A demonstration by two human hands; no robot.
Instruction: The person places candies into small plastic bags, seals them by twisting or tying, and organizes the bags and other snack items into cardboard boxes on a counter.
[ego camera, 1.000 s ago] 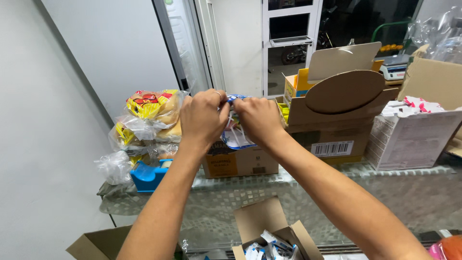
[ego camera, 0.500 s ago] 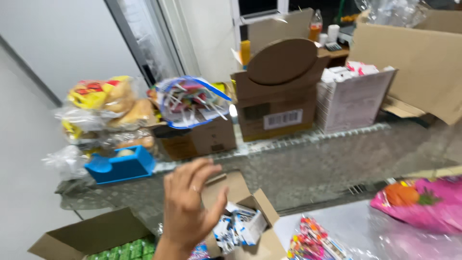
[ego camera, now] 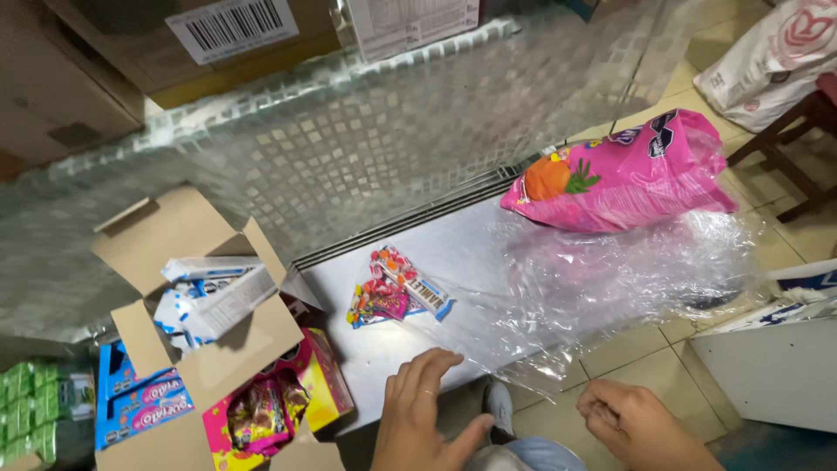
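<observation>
My left hand (ego camera: 425, 412) rests flat on the near edge of a steel counter (ego camera: 453, 288), fingers spread and empty. My right hand (ego camera: 629, 420) hovers lower right over the tiled floor, fingers curled with nothing seen in them. A small clear bag of colourful sweets (ego camera: 392, 290) lies on the counter just beyond my left hand. A sheet of clear plastic film (ego camera: 610, 288) spreads across the counter's right part. A big pink bag (ego camera: 628, 174) lies on the film at the far right.
An open cardboard box (ego camera: 187, 288) with blue-and-white packets stands at the left. Below it are a pink and yellow carton of sweets (ego camera: 270, 410), a blue carton (ego camera: 139, 401) and green packs (ego camera: 26, 406). A glass counter top (ego camera: 366, 131) carries cardboard boxes (ego camera: 131, 61). A white sack (ego camera: 776, 61) leans at top right.
The view has dropped from the boxes on the glass top to the steel counter below. My hands left the bag up there; the left one has come down onto the counter's edge.
</observation>
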